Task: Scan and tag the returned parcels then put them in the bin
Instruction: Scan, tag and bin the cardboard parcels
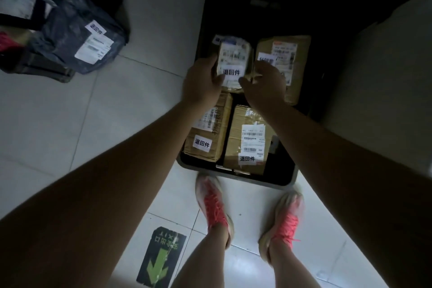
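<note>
A small brown parcel point(233, 61) with a shipping label and a white return tag hangs over the dark bin point(236, 176) on the floor. My left hand point(202, 82) grips its left side and my right hand point(264, 84) grips its right side. Three tagged cardboard parcels lie in the bin: one at the near left point(205, 138), one at the near right point(247, 140), one at the far right point(285, 58). The held parcel hides the bin's far left part.
A dark plastic mailer point(79, 35) with a white tag lies on a black crate point(39, 68) at the far left. White tiled floor surrounds the bin. My feet in red-laced shoes point(215, 206) stand just before it. A green arrow sticker point(161, 257) marks the floor.
</note>
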`<state>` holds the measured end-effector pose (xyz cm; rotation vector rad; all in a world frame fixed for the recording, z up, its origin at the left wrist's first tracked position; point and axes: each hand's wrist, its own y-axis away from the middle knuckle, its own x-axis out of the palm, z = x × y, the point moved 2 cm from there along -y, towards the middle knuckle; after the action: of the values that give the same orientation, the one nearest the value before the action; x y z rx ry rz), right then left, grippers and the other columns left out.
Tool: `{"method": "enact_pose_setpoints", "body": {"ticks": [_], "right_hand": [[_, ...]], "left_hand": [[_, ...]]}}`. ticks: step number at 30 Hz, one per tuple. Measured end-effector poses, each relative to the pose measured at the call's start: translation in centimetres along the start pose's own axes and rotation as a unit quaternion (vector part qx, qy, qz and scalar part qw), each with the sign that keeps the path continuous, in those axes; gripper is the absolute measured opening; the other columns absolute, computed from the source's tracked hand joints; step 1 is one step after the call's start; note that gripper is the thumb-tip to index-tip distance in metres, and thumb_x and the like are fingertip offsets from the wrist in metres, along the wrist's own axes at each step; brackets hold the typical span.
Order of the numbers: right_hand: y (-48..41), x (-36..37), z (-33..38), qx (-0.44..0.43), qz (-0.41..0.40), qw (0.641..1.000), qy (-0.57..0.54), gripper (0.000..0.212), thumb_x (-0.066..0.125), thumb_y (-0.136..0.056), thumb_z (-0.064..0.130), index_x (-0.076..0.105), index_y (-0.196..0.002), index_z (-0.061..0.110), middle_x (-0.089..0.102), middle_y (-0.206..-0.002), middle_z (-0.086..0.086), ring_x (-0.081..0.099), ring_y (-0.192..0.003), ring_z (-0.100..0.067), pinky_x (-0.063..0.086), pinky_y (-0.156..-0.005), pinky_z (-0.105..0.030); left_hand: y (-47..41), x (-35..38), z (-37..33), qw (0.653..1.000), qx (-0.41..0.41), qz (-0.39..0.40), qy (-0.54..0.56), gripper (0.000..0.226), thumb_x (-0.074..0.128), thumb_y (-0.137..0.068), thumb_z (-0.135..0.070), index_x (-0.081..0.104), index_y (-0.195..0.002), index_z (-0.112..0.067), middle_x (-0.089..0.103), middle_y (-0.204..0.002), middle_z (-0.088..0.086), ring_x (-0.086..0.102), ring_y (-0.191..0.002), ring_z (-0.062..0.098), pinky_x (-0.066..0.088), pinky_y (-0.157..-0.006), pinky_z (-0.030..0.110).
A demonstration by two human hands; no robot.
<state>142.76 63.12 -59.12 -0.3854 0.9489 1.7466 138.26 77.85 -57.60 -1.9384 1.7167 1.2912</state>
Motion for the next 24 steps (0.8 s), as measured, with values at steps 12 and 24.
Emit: {"method": "enact_pose_setpoints", "body": {"ticks": [12, 24], "right_hand": [[18.8, -33.7, 15.6, -0.109, -0.006, 0.969, 0.22, 0.044, 0.069, -0.085, 0.023, 0.066, -0.13, 0.022, 0.06, -0.139, -0.005, 0.052, -0.131, -0.027, 0.047, -0.102, -0.035], [39.1, -61.5, 12.8, -0.106, -0.147, 0.956, 0.229, 0.052, 0.069, -0.09, 0.028, 0.057, -0.14, 0.027, 0.059, -0.139, -0.009, 0.051, -0.13, -0.032, 0.048, -0.104, -0.041]], "left_hand": [[13.6, -22.6, -30.6, 0.897, 0.264, -0.053, -0.35, 0.064, 0.065, -0.087, -0.03, 0.047, -0.145, -0.011, 0.05, -0.144, 0.011, 0.043, -0.136, 0.031, 0.04, -0.109, 0.046], [35.0, -25.7, -55.2, 0.836, 0.313, -0.098, -0.439, 0.052, 0.057, -0.093, -0.041, 0.049, -0.137, -0.014, 0.053, -0.139, 0.013, 0.05, -0.128, 0.034, 0.043, -0.098, 0.044]]}}
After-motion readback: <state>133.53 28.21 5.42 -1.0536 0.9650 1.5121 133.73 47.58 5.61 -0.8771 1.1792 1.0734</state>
